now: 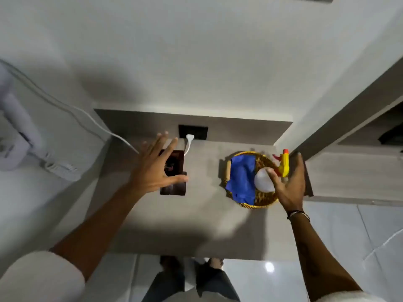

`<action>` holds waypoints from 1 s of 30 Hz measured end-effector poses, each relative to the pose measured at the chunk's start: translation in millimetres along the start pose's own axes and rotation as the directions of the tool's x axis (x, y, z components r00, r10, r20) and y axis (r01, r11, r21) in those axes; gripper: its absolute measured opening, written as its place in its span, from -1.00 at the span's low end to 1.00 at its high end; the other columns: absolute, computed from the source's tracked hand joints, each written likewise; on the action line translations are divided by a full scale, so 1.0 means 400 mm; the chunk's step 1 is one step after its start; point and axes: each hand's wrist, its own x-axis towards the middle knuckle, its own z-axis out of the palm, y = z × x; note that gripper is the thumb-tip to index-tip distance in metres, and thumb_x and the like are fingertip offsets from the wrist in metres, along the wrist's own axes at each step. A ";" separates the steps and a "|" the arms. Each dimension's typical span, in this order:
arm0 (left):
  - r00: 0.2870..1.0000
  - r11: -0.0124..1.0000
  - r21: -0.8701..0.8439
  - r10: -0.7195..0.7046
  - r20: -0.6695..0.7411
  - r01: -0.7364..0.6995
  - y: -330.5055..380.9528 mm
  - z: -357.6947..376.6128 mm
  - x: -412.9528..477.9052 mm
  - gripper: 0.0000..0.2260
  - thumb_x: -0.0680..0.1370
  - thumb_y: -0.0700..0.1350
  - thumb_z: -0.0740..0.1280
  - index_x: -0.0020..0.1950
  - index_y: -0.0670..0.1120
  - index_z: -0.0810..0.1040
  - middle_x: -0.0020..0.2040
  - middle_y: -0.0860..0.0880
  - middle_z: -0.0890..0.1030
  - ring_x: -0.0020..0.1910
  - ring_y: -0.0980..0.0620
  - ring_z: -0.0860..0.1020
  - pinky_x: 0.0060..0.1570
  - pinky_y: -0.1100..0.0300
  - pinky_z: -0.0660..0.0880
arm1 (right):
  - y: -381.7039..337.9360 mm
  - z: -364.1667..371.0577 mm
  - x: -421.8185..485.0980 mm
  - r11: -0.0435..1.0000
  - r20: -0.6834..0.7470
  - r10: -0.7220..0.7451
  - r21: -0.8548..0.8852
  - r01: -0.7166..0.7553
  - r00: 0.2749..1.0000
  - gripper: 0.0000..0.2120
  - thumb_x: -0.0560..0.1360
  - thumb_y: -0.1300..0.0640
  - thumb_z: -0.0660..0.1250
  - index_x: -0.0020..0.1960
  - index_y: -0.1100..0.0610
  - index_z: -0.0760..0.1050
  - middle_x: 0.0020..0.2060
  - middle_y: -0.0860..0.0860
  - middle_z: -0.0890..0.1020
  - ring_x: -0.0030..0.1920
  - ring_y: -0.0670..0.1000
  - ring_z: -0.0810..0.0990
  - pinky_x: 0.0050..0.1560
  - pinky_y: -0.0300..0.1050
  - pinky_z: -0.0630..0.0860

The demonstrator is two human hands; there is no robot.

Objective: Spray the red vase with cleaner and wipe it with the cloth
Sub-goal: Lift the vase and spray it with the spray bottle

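The dark red vase [174,188], seen from above, stands on the grey table [196,225] left of centre. My left hand [156,168] hovers over it with fingers spread, partly hiding it. At the right, a wicker basket [261,204] holds the blue cloth [241,179] and the spray bottle [262,182], which has a white body and a yellow and red trigger head. My right hand [289,184] is spread around the bottle. Its thumb touches the white body and its fingers reach behind the trigger head.
A white plug and cable [189,140] sit in a black socket [193,132] just behind the vase. A grey power strip [62,168] and a white appliance [17,131] lie at the left. A grey panel [349,105] rises right of the basket. My legs [196,280] stand on a glossy tiled floor.
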 end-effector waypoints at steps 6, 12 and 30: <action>0.997 0.992 -0.120 -0.031 0.066 0.039 -0.017 0.013 -0.006 0.08 0.29 0.32 0.66 0.65 -0.12 0.34 0.59 -0.15 0.39 0.63 -0.24 0.28 0.56 -0.32 0.35 | 0.019 0.065 0.009 0.992 0.025 0.040 0.115 -0.042 0.999 -0.26 0.56 0.07 0.56 0.63 -0.08 0.30 0.46 -0.08 0.60 0.39 0.08 0.64 0.40 0.09 0.59; 1.000 0.946 -0.322 0.019 -0.007 -0.020 -0.042 0.005 -0.036 -0.05 0.21 0.08 0.74 0.52 -0.07 0.44 0.43 -0.04 0.47 0.41 -0.07 0.47 0.42 0.04 0.50 | 0.017 0.089 0.079 0.995 -0.049 0.064 0.074 -0.060 0.997 -0.53 0.65 0.10 0.44 0.52 0.13 0.47 0.37 0.16 0.66 0.29 0.19 0.67 0.37 0.36 0.61; 1.000 0.691 -0.722 -0.011 0.027 0.027 -0.190 0.103 -0.110 -0.06 0.21 0.04 0.69 0.52 0.26 0.36 0.46 0.22 0.49 0.44 0.32 0.46 0.38 0.49 0.34 | -0.363 0.161 -0.392 0.910 0.292 -0.143 0.414 0.010 0.946 -0.62 0.66 0.20 0.39 0.45 -0.02 0.55 0.15 0.12 0.73 0.09 0.02 0.76 -0.09 -0.02 0.76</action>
